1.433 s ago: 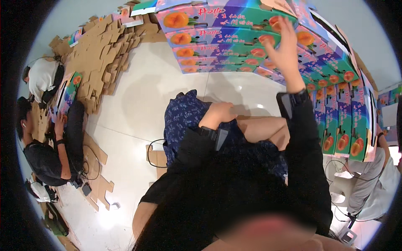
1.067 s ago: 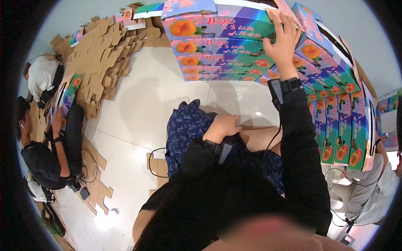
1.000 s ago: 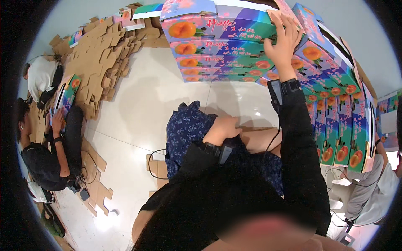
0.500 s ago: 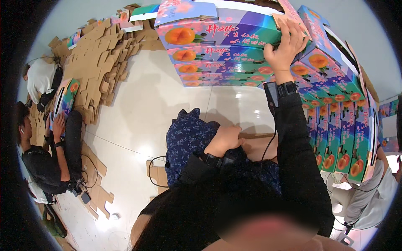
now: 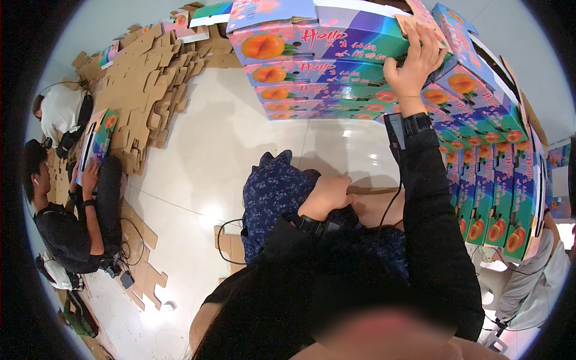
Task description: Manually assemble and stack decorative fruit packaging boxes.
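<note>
My right hand rests on the right end of the top carton, fingers stretched out over its edge and the thumb apart. That carton is blue, purple and green, printed with orange fruit. It lies on a stack of matching cartons. Over my lap, my left hand is loosely closed, its palm and most of its fingertips hidden. Nothing sticks out of it. Blue flowered fabric covers my leg beside it.
More printed cartons are stacked at the right, several standing on edge. Flattened brown cardboard covers the floor at far left. A co-worker in black sits at left with a printed carton. A black cable hangs from my right wrist.
The whole view has shifted slightly, so the cartons appear a little farther right. My right hand stays on the top carton, and my left hand keeps its place over my lap.
</note>
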`<state>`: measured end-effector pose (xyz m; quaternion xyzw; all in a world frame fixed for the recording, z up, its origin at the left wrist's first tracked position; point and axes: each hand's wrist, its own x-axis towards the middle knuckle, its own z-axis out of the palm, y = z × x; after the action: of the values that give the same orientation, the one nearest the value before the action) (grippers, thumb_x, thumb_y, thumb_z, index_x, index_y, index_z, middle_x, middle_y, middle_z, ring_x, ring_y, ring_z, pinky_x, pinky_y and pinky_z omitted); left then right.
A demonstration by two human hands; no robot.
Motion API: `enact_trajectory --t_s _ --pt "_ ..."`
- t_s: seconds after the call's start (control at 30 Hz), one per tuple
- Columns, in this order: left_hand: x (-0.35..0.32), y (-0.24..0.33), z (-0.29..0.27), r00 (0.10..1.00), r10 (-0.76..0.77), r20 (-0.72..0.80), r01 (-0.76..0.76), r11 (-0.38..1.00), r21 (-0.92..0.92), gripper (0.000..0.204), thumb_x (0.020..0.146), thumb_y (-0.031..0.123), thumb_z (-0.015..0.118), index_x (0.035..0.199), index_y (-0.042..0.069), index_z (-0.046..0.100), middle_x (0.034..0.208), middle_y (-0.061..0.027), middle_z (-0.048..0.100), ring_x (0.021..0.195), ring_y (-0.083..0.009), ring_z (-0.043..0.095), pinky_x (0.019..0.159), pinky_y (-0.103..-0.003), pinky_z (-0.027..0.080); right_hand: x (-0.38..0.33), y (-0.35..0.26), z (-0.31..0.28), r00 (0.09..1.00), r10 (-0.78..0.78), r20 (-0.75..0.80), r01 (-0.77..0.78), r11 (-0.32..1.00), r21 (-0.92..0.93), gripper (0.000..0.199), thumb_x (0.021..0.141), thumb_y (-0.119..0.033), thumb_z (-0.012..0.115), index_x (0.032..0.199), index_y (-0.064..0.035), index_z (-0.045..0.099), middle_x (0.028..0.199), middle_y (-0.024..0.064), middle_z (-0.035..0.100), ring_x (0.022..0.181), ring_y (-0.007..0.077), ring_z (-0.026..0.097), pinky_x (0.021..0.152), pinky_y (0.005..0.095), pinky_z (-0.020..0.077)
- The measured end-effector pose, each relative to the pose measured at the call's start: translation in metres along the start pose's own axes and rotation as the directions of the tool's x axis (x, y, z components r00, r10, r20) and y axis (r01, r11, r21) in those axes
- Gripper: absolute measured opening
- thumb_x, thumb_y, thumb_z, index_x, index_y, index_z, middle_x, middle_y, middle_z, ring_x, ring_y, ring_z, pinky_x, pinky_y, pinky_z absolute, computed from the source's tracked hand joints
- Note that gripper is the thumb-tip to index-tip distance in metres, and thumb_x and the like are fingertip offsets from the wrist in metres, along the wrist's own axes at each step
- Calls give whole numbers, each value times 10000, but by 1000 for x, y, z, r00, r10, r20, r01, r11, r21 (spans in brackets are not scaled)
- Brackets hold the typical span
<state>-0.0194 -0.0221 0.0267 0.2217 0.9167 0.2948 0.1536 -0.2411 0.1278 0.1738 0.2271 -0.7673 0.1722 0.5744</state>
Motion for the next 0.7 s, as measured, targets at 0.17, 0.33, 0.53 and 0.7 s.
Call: enact_trajectory --t_s 0.17,0.33,0.53,0.7 --pt "-1 -1 6 997 -14 -72 10 999 -54 385 762 376 656 924 29 619 868 -184 647 827 -390 612 723 -476 479 0 1 -4 999 -2 49 1 1000 13 710 592 -173 567 1297 -206 498 1291 58 448 1306 285 305 1103 543 36" --pt "1 -1 0 999 -37 25 38 999 -37 475 809 439 609 1087 53 610 1005 -191 640 916 -389 607 768 -474 485 3 -3 -17 992 -7 125 5 1000 17 743 605 -106 557 1334 -215 472 1320 64 428 1322 283 291 1106 545 39" --pt "2 -2 2 996 -82 35 82 997 3 526 805 450 603 1148 51 593 1057 -191 637 995 -380 594 820 -474 472 2 -3 -21 976 -11 218 39 991 -125 750 646 -83 614 1364 -187 422 1337 95 404 1330 319 273 1099 573 92" --pt "6 -3 4 991 -106 80 107 994 1 531 790 448 620 1134 44 595 1064 -189 633 1002 -369 594 837 -465 467 6 -8 -23 979 18 204 13 989 -150 762 622 -32 599 1343 -210 429 1347 68 411 1326 280 301 1098 571 125"
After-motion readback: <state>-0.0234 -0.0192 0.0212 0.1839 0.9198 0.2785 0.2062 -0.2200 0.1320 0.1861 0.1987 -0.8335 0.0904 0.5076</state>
